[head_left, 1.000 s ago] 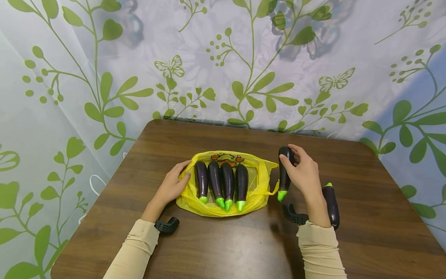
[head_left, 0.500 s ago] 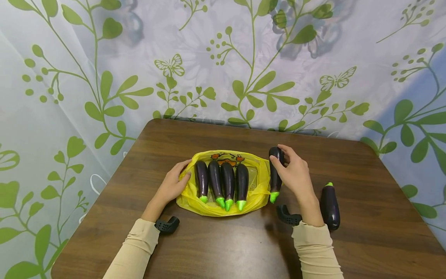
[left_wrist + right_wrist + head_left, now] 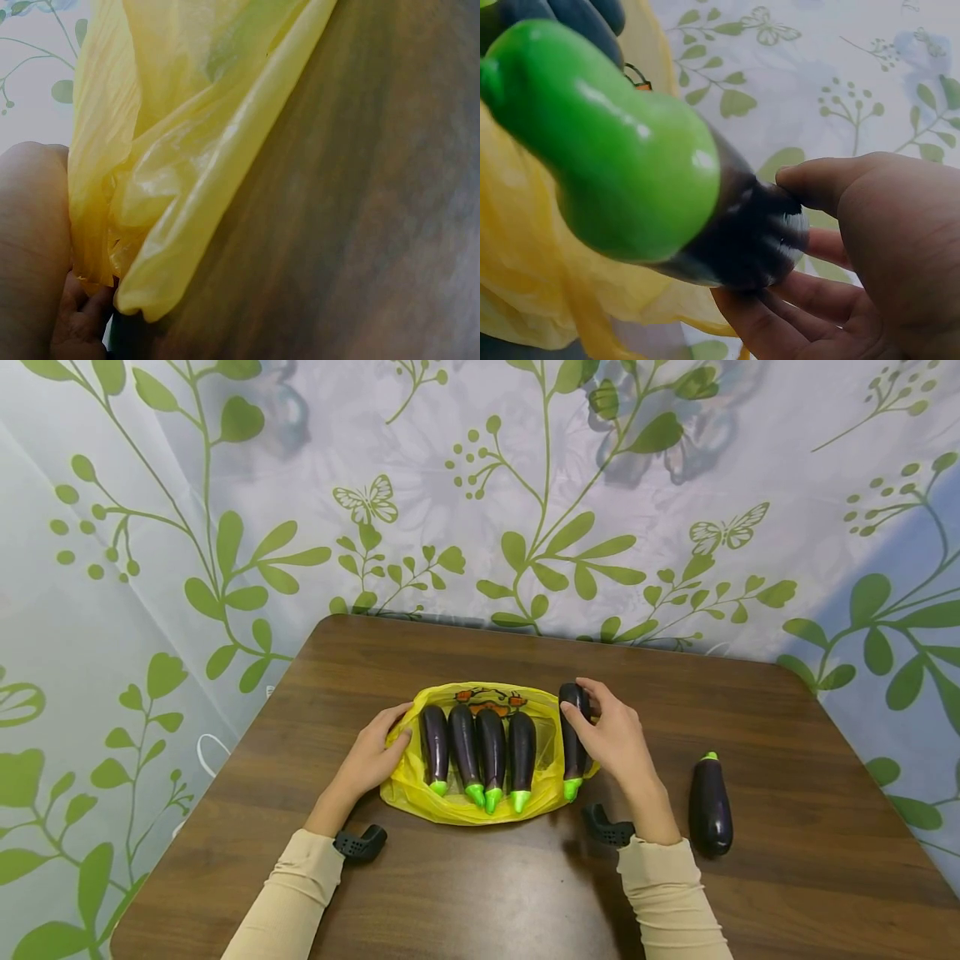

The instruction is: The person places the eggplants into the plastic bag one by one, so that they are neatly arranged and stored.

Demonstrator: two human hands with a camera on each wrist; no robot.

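Observation:
A yellow plastic bag (image 3: 442,814) lies with its mouth open on the table, several dark eggplants (image 3: 491,747) side by side in it, green stem ends toward me. My left hand (image 3: 371,752) holds the bag's left edge; in the left wrist view the yellow film (image 3: 187,202) is between thumb and fingers. With thumb and fingertips my right hand (image 3: 615,731) grips another eggplant (image 3: 574,752) over the bag's right rim. Its green stem end (image 3: 622,142) looms large in the right wrist view. One more eggplant (image 3: 710,806) lies apart on the right.
The brown wooden table (image 3: 525,902) runs back to a leaf-patterned curtain (image 3: 450,485). A white cable (image 3: 213,752) loops at the left table edge. Dark wrist mounts (image 3: 362,843) sit below both hands.
My right hand has carried its eggplant left, from beside the bag to over its right rim. The left hand stays at the bag's left edge. The loose eggplant on the right is now fully uncovered.

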